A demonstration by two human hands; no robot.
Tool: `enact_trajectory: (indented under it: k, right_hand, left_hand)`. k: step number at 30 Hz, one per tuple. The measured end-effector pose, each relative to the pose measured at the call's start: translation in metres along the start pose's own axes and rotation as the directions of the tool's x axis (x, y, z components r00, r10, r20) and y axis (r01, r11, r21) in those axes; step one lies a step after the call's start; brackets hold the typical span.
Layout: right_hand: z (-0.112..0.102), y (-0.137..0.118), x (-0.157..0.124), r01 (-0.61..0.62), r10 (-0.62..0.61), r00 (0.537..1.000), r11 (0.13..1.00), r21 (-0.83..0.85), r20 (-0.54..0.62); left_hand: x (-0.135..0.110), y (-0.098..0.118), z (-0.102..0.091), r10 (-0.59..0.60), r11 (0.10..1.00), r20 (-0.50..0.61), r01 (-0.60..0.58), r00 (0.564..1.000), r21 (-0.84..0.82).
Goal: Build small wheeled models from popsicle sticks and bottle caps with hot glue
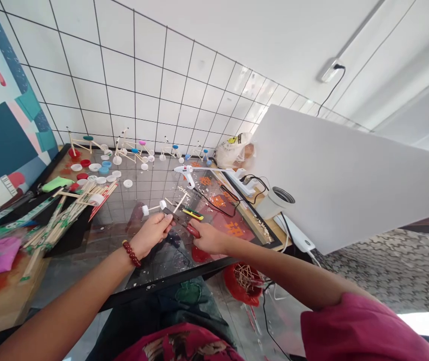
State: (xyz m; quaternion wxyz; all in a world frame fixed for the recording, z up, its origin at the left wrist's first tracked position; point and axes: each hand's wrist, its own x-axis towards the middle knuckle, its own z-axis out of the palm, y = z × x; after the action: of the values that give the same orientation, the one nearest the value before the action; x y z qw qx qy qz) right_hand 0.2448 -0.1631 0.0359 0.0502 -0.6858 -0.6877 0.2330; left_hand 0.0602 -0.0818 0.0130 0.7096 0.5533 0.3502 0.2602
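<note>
My left hand point(153, 233) is closed in a pinch on a thin wooden stick point(155, 207) that carries a white bottle cap point(146, 210) at its far end. A dark red bead bracelet point(131, 253) sits on that wrist. My right hand point(207, 237) is closed round the red handles of a pair of pliers point(184, 224), whose dark jaws reach toward the stick just beyond my left fingers. Both hands hover over the glass-topped table point(150, 265). A yellow-green tool point(192, 214) lies on the glass just past the pliers.
A white glue gun point(185, 173) lies further back with its black cord. Small stick-and-cap models point(132, 150) stand along the tiled wall. Loose caps point(94, 170) and packs of wooden chopsticks point(60, 215) lie at left. A red bin of sticks point(242, 283) sits below the table edge. A white board point(342, 175) juts in at right.
</note>
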Motion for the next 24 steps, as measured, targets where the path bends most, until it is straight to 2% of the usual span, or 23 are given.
enact_trajectory:
  k: [4,7,10,18,20,24]
  right_hand:
    - [0.004,-0.001,-0.002,-0.001,0.0,0.999,1.0,-0.024,-0.044]
    - [0.007,0.001,0.001,0.019,-0.023,0.998,0.998,-0.055,-0.059]
    - [0.007,0.002,0.006,0.038,-0.044,0.997,0.996,-0.079,-0.071]
    - [-0.003,-0.013,0.019,-0.011,0.016,0.999,0.986,-0.164,0.031]
    - [-0.005,-0.018,0.02,-0.025,0.035,0.998,0.983,-0.184,0.051]
    - [-0.005,-0.021,0.022,-0.038,0.051,0.997,0.974,-0.224,0.053]
  left_hand:
    - [-0.001,0.001,-0.001,0.035,0.999,-0.009,-0.035,0.999,0.04]
    - [-0.001,0.002,0.0,0.01,0.999,-0.015,-0.009,1.0,0.042]
    - [-0.001,0.003,0.001,-0.023,0.998,-0.071,0.026,0.997,0.05]
    - [-0.002,0.011,0.001,-0.187,0.981,-0.171,0.192,0.967,0.01]
    - [-0.001,0.012,-0.001,-0.239,0.971,-0.156,0.24,0.958,-0.017]
    - [0.004,0.012,-0.009,-0.376,0.921,-0.04,0.368,0.926,-0.131]
